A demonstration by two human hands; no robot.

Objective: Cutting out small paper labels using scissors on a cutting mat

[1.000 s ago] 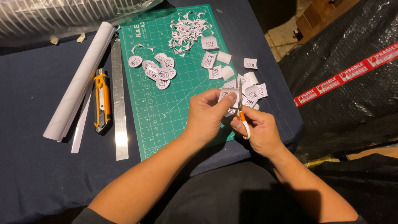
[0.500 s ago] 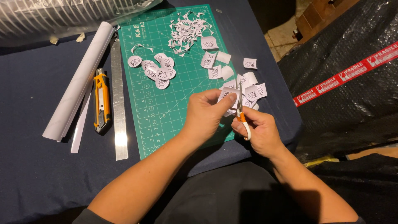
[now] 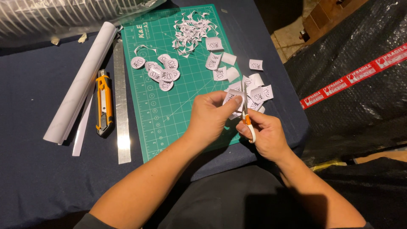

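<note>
My left hand [image 3: 212, 116] pinches a small white printed paper square [image 3: 233, 96] above the lower right corner of the green cutting mat [image 3: 169, 114]. My right hand [image 3: 265, 135] grips small scissors [image 3: 247, 114] with orange and white handles, their blades pointing up into that paper. Round cut-out paper labels [image 3: 159, 72] lie grouped on the mat's middle. Uncut paper squares [image 3: 254, 87] lie near the mat's right edge, just beyond my hands. A heap of white paper trimmings [image 3: 190, 32] sits at the mat's far end.
Left of the mat lie a steel ruler [image 3: 121, 101], an orange and black utility knife [image 3: 104, 104] and a rolled white paper [image 3: 80, 85], all on a dark blue cloth. Black plastic wrap with red tape [image 3: 352, 78] is on the right. Clear plastic sheeting lies at the far left.
The hands stay in the same spot. The paper square has turned slightly in my left fingers as the scissors work along it.
</note>
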